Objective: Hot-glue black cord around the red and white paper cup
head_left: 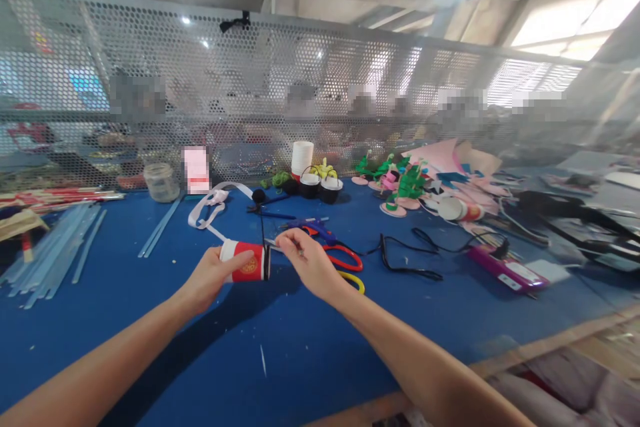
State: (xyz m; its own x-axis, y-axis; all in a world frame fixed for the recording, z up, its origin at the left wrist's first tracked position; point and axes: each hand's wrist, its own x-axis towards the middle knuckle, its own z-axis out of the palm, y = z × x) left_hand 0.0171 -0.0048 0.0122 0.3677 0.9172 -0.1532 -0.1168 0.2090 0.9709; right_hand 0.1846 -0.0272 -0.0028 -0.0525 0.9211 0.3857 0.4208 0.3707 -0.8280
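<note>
My left hand [207,280] is wrapped round a red and white paper cup [243,261], which lies on its side above the table. A black band [267,263] rings the cup's right end. My right hand [305,257] is closed in a pinch just right of that end; a thin piece shows at its fingertips, too small to name. Beyond the cup stands a black ball [258,196], and a thin black strand [263,225] runs from near it toward the cup's end. Red-handled scissors [345,257] and a yellow handle loop [354,281] lie partly behind my right hand and forearm.
Pale blue strips [55,250] and a clear jar [161,182] are left. White ribbon [200,213] curls behind the cup. Stacked white cups [302,159], small black pots [310,185] and green figures [411,185] line the back. A purple power strip [507,269] with black cable lies right.
</note>
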